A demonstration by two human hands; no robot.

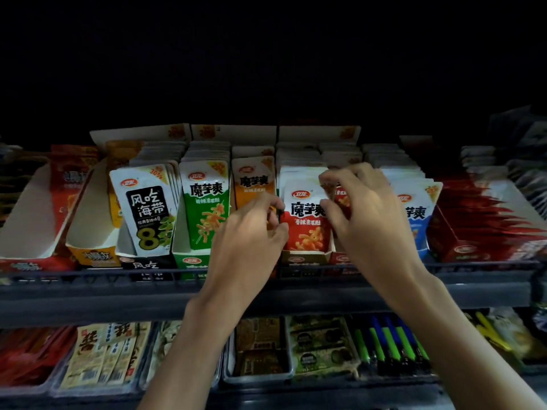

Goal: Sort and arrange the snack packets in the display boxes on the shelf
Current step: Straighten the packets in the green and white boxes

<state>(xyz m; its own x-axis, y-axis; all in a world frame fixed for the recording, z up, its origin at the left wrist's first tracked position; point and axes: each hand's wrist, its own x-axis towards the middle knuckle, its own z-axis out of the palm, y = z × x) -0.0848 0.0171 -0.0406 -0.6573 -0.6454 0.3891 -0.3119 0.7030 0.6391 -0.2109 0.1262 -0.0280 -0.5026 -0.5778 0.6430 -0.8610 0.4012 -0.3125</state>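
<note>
A row of open display boxes stands on the upper shelf, each with upright snack packets. My left hand (251,232) reaches into the orange packets' box (251,179), fingers curled at the left edge of the red-and-white front packet (305,223); whether it pinches anything I cannot tell. My right hand (364,214) is curled over the top right of that red packet and pinches a small dark-red packet (342,196) behind it. Left of these stand a green packet (205,202) and a black-labelled seaweed packet (145,208). A blue packet (417,214) shows right of my right hand.
A nearly empty white box (32,214) and an orange box (91,208) sit at the left. A red box (485,226) of red packets stands at the right. The dark shelf rail (118,291) runs across. Below it, trays hold more snacks and green lighters (387,341).
</note>
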